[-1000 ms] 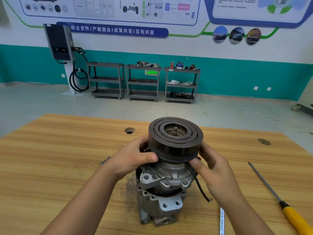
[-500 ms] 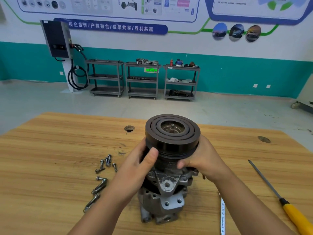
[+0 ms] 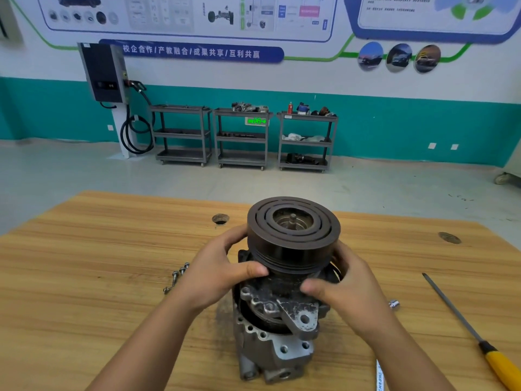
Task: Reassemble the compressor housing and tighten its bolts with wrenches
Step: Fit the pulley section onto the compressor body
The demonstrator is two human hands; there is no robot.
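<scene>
I am looking down at the compressor (image 3: 270, 348), which is standing on end near the middle of the worktop (image 3: 84, 277), pulley (image 3: 293, 235) uppermost. It is reading as cast metal throughout, so I am judging it heavy, rigid and rather top-heavy with that thick pulley up high. The grime on the housing (image 3: 282, 289) is hinting at a greasy, slippery skin. I am thinking the safest hold is low on the upper housing, under the pulley's rim, where the lugs are giving the fingers something to catch; the pulley itself may be turning freely under a grip. The left hand (image 3: 217, 275) is grasping the pulley, thumb lying in its lowest groove and fingers curling round the far side. The right hand (image 3: 346, 289) is clasping the housing just beneath, thumb pressing on the front and fingers wrapping behind. Both forearms are coming in low from the near edge, wrists bending slightly inward. The upper section is looking a little tilted on the lower body, so I am judging it not yet seated. Loose bolts (image 3: 177, 275) are lying just left of the left hand.
</scene>
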